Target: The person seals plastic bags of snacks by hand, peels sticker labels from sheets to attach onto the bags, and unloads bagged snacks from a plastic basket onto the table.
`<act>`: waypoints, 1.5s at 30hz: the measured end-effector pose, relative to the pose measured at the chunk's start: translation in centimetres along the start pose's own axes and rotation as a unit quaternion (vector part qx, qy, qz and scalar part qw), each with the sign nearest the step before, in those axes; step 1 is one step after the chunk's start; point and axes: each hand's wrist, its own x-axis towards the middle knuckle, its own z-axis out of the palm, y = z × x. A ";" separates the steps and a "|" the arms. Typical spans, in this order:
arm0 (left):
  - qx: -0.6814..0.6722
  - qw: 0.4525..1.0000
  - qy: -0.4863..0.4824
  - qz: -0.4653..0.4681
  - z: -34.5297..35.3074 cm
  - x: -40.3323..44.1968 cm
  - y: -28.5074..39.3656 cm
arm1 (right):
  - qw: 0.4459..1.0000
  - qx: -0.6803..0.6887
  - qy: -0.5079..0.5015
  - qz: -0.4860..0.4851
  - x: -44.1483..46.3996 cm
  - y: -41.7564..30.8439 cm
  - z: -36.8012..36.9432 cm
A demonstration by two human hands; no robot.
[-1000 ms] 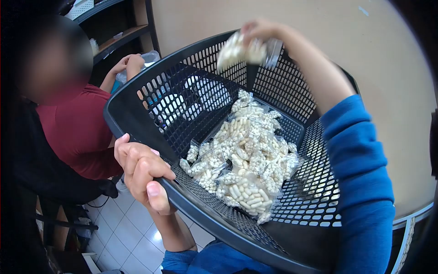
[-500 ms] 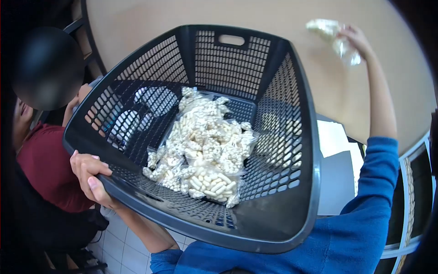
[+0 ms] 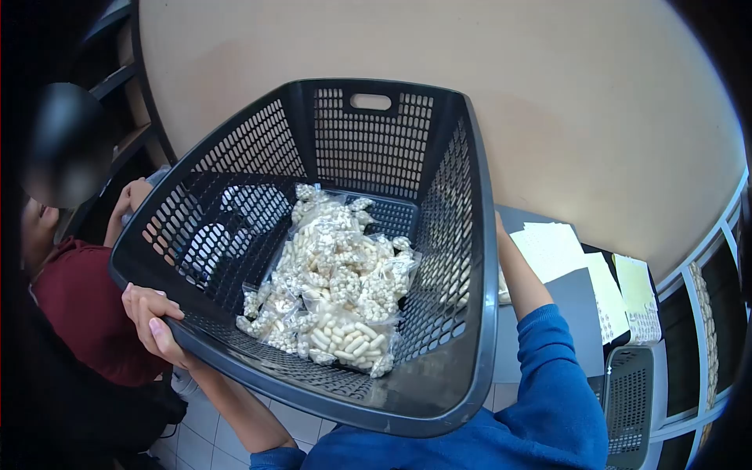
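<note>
A large black plastic basket (image 3: 439,395) with slotted walls is tilted toward me. My left hand (image 3: 153,317) grips its near left rim, fingers closed over the edge. Inside lie several clear plastic bags (image 3: 345,258) of small cream-white pieces; the front bag (image 3: 352,338) holds longer, capsule-shaped ones. My right hand (image 3: 500,227) is beyond the basket's right wall, mostly hidden by it; its fingers do not show. Through the slots and just past the rim, some pale pieces (image 3: 504,288) show near my right forearm.
A person in a dark red sleeve (image 3: 94,305) is close on the left. White papers (image 3: 548,249) and yellowish cards (image 3: 636,286) lie on a grey surface (image 3: 556,321) at right. A smaller dark basket (image 3: 629,399) stands below them, beside a pale metal rack (image 3: 689,407).
My right hand, which held a clear bag of pale pieces out at the upper right, has come down and in behind the basket's right wall. The basket sits slightly lower and further left in view.
</note>
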 end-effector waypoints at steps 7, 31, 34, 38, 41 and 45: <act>0.001 1.000 0.014 -0.007 0.2 -0.1 0.2 | 0.991 -0.086 -0.084 -0.058 0.8 1.9 -1.5; 0.024 0.996 0.075 -0.046 0.4 -0.3 0.6 | 0.366 -0.685 -0.399 -0.488 -1.2 -40.4 36.5; 0.032 0.996 0.070 -0.045 0.5 -0.3 0.8 | 0.454 -0.570 -0.459 -0.508 -8.5 -29.6 37.0; 0.047 0.998 0.046 -0.011 0.4 -0.4 0.8 | 0.363 -0.524 -0.427 -0.642 -9.1 -17.1 36.1; 0.059 0.997 0.045 0.000 0.4 -0.4 1.1 | 0.343 -0.551 -0.487 -0.585 -10.6 -13.5 34.6; 0.060 0.998 0.022 0.006 0.1 -0.4 0.9 | 0.371 -0.639 -0.608 -0.289 -11.8 -17.4 33.5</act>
